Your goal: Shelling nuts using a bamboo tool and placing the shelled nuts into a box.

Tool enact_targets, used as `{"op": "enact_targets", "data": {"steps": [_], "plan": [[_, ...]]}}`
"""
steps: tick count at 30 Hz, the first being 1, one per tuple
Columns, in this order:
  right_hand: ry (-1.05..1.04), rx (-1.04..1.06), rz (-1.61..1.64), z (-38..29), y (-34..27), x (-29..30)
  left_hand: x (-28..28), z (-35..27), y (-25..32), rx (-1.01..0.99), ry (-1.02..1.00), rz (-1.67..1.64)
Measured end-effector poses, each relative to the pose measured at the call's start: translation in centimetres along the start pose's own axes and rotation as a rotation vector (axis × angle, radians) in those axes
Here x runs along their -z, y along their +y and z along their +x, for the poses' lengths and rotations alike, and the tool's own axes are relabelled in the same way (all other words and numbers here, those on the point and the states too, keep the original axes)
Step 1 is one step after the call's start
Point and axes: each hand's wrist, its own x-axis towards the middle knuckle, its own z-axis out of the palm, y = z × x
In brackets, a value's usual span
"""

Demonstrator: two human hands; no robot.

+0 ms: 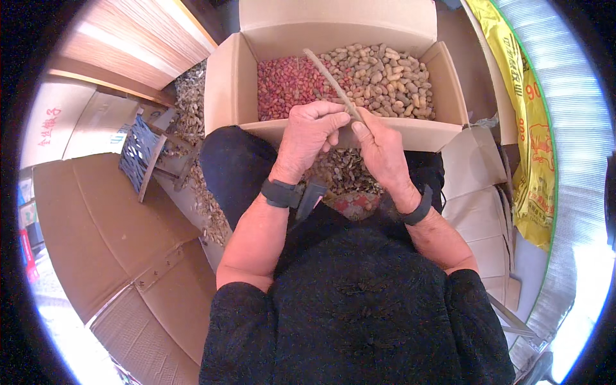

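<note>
My right hand (382, 147) grips the lower end of a long narrow strip (329, 79), perhaps bamboo, between thumb and fingers. The strip slants up and left over a cardboard box (288, 127). Beside it, my left hand (308, 134) has thumb and forefinger pinched together close to the strip; whether something small sits between them is hidden. Red shelled peanut kernels (288, 86) fill the box's left part. Unshelled peanuts (392, 79) lie heaped on the right, and the two heaps meet in the middle.
Broken peanut shells (344, 171) lie between my legs, with more shells (209, 211) on the floor at left. A small stool with a woven seat (139, 149) leans there by flattened cardboard (110, 207). At right hangs a yellow printed sack (534, 159) beside more cardboard (474, 207).
</note>
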Motion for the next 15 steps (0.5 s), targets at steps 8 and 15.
{"op": "enact_targets", "data": {"steps": [8,15], "plan": [[-0.036,-0.283,0.343,0.15,-0.46,0.36,-0.07,0.06,-0.06,0.012,-0.01,-0.006],[0.037,-0.277,0.304,0.09,0.21,-0.11,-0.62,0.14,-0.29,0.084,-0.019,0.205]]}}
